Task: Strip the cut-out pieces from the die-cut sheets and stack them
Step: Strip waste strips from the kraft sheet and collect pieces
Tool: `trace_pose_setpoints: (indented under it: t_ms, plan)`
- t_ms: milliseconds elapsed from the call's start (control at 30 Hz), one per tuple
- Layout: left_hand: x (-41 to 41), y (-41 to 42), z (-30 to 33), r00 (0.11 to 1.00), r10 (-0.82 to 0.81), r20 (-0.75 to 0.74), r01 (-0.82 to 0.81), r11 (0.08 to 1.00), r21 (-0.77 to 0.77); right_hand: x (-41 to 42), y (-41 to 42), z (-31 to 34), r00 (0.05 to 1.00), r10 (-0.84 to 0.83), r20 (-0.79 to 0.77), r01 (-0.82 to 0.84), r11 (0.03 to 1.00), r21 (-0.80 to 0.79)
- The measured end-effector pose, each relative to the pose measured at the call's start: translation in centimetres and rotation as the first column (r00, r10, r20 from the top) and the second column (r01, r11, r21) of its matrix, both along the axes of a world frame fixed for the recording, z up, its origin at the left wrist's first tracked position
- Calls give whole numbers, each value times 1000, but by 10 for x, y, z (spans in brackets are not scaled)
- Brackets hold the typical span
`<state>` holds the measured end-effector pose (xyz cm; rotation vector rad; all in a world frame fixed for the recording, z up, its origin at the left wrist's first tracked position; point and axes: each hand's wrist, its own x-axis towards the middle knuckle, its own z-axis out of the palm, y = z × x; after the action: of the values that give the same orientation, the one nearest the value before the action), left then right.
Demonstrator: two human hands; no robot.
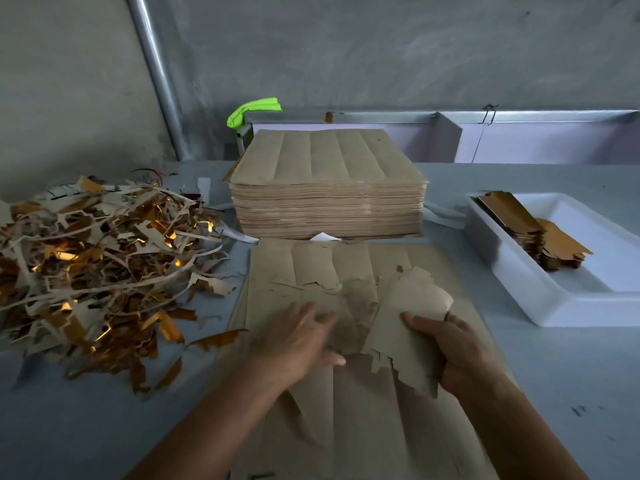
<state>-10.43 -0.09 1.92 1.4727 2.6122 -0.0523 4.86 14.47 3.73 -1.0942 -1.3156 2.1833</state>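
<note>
Matt brown paperboard in the sheet (346, 410), creased and dull, torn ragged along the edge of the piece (408, 327) gripped by the right hand (457, 355). Same flat kraft finish on the stack (327, 188). Glossy gold foil glinting among the scraps (100, 265), dull grey-brown on their backs. Smooth white plastic for the tray (554, 299), gold-faced card on the pieces (533, 230) inside. Matt grey surface (554, 375). Brushed metal pipe (159, 74). Rough concrete wall (381, 46).
</note>
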Motion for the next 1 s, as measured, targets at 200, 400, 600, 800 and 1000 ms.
trace_pose_setpoints:
  t_ms: [200,400,600,800,1000]
  plan:
    - [-23,-2,-9,970,-164,-180,182,980,85,6,4,4,1000,-10,-8,11,997,70]
    - [-42,-7,15,956,-13,294,-191,732,654,-5,0,15,995,-36,93,3,944,330]
    - [-43,-9,32,759,-282,587,-302,646,700,-21,-15,18,935,157,317,-326,728,603]
    - [-32,-9,34,847,-378,374,-35,662,749,-13,5,30,942,-185,280,-118,598,793]
    - [-9,-6,29,878,-414,-242,464,607,645,-32,8,55,891,118,439,-357,778,516]
